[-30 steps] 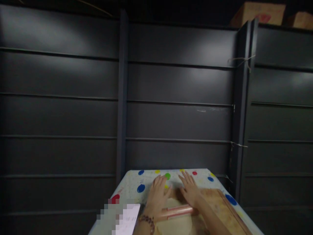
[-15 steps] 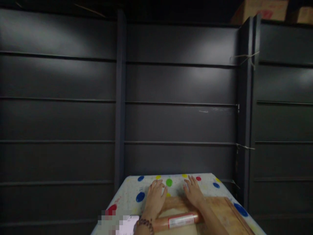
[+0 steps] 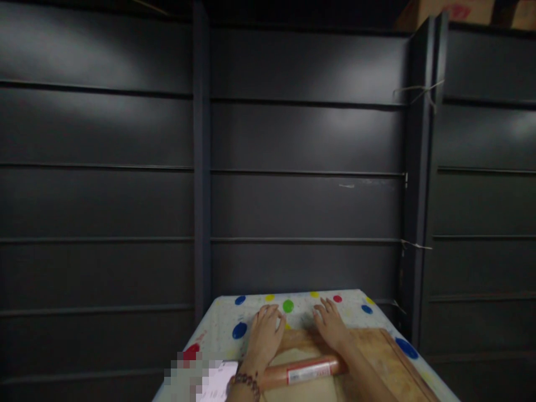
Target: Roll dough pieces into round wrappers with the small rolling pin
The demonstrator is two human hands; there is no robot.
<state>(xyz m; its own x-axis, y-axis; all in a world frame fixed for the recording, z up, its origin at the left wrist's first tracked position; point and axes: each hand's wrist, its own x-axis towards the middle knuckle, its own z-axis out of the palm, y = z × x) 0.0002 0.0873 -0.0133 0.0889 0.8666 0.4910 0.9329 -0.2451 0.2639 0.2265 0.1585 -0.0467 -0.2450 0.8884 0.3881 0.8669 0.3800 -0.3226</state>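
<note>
A wooden rolling pin [image 3: 310,372] with a red and white label lies across a sheet of pale, flattened dough [image 3: 299,393]. Both rest on a wooden board [image 3: 377,357]. My left hand [image 3: 267,329], a dark beaded bracelet on its wrist, reaches past the left end of the pin, its fingers apart and slightly bent. Past the right end is my right hand [image 3: 330,324], fingers spread, nothing in them. My wrists and forearms cross over the pin and hide its ends. Whether they press on it I cannot tell.
Under the board is a table with a white cloth [image 3: 221,318] patterned with coloured dots. A pale, lit flat object [image 3: 220,382], partly pixelated, lies left of my left wrist. Dark metal panels [image 3: 305,206] stand behind the table. A cardboard box [image 3: 464,11] sits high at the right.
The camera has tipped slightly down, so the scene sits higher in view. Relative to the cloth's dots, my hands and the rolling pin have shifted a little toward me.
</note>
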